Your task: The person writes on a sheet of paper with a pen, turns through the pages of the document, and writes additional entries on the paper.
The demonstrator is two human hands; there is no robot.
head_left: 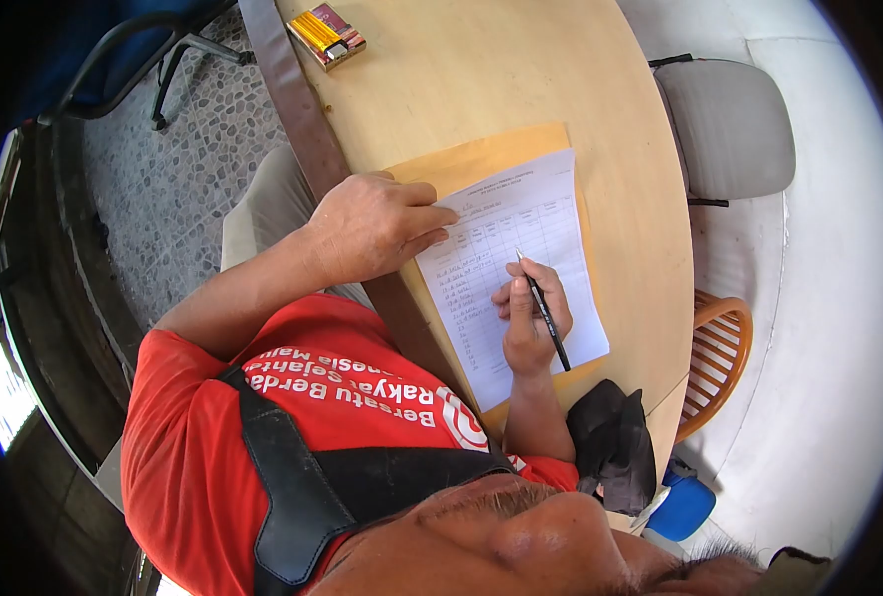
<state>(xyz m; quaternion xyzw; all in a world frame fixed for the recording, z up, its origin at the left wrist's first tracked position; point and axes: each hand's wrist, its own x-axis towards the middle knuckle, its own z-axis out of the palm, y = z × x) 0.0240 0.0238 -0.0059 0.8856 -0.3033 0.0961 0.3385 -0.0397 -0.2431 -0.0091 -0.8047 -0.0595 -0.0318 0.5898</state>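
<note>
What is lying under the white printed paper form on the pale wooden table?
Under the form is a yellow-brown paper sheet, perhaps an envelope, whose edges show beyond it. The sheet's middle is covered, so I cannot see whether anything lies between them.

Widest room for you: bench (491, 74) top past envelope (481, 151), out to curved edge. Lighter (312, 33) on pack (342, 24) stands in way at far left. Between your left hand (382, 226) and right hand (533, 316), narrow gap over sheet (481, 288); pen (552, 330) juts out both ends of right-hand grip. Dark bundle (612, 442) blocks just beside right forearm. Beyond bench's right edge, grey chair (735, 129) and orange chair (715, 368) stand close.
</note>
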